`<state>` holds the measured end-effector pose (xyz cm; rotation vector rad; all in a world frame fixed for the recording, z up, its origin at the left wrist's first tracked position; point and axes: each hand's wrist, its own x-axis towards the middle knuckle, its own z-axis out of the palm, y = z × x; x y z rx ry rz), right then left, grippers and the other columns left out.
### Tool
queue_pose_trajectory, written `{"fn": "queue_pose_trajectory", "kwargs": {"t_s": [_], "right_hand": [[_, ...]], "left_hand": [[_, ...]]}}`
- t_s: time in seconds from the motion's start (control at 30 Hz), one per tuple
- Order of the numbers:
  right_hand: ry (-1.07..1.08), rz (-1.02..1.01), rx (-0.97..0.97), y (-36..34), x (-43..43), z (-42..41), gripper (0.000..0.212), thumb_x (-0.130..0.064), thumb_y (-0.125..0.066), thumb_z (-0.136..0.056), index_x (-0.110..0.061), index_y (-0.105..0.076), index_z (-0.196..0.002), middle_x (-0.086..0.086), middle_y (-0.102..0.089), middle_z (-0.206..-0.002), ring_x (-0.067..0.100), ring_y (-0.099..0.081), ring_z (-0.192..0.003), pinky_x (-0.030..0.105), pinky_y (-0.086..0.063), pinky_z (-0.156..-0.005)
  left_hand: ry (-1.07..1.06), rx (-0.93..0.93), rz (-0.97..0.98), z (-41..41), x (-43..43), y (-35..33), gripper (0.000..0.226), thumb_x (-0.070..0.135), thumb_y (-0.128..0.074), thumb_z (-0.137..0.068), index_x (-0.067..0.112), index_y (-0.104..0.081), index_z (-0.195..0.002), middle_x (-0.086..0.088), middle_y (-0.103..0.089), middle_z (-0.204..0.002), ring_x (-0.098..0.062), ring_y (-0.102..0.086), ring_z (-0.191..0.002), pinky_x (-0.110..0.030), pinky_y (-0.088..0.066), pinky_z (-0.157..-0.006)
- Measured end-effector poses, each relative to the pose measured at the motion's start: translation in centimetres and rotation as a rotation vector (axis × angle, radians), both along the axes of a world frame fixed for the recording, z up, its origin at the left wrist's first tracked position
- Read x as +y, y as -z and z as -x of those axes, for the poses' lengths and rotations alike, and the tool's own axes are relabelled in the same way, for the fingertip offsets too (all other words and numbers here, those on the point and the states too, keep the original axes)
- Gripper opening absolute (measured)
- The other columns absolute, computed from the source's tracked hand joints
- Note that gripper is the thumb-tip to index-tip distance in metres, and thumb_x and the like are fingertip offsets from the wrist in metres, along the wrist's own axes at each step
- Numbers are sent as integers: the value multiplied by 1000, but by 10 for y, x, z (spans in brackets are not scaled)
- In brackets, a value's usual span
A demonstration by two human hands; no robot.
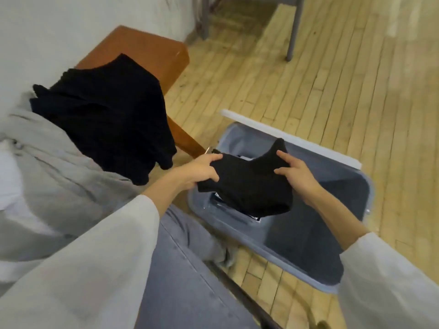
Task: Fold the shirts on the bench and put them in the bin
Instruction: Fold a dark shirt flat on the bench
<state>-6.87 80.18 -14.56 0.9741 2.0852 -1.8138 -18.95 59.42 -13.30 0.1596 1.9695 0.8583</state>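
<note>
1. One folded black shirt hangs in the air over the open bin, held between both hands. Its lower edge sags into the opening. How many folds it has is lost in the dark cloth.
2. The left hand grips the shirt's left edge, with fingers curled over the top and the thumb lower on the cloth.
3. The right hand holds the right edge. Forefinger and thumb lie on top, and the other fingers are hidden under the cloth.
4. The grey bin stands on the floor just beside the bench. The shirt covers most of its left half. Something pale and dark shows under the shirt, but it is too hidden to identify. A white strip runs along the far rim.
5. A black heap of clothing lies unfolded on the brown bench, with one corner hanging off the near edge. Whether it is one shirt or several cannot be told.
6. A grey garment lies crumpled under and beside the heap, blurred and cut off at the left.
7. White sleeves cover both forearms. Blue-grey trousers show between them.
8. At the top, two grey metal legs are cut off by the frame, and the white wall stands behind the bench.
</note>
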Motion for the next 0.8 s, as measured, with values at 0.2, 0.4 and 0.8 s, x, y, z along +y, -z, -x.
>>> {"fn": "queue_pose_trajectory", "kwargs": {"t_s": [0.2, 0.4, 0.8], "right_hand": [[-46, -24, -138, 80, 17, -4, 65, 0, -46, -93, -24, -26, -149, 8, -43, -144, 31, -62, -105, 48, -50, -93], [-106, -243, -64, 134, 25, 11, 66, -4, -42, -96, -27, -16, -152, 1, -27, -155, 30, -52, -117, 27, -44, -85], [-110, -168, -231, 280, 14, 26, 98, 10, -50, -80, -31, 4, -151, 0, 1, -160, 29, -43, -127, 30, -48, -89]], "left_hand": [[155, 5, 135, 2, 46, 74, 81, -11, -52, -86, 22, -18, -152, -4, -16, -158, -27, -36, -135, -30, -43, -94], [374, 291, 98, 16, 81, 126, 91, -16, -48, -83, 20, -3, -153, 8, 12, -159, -18, -51, -114, -8, -37, -46], [312, 54, 494, 36, 38, 297, 61, -10, -53, -79, 4, -43, -138, -16, -44, -141, -30, -44, -128, -37, -36, -109]]}}
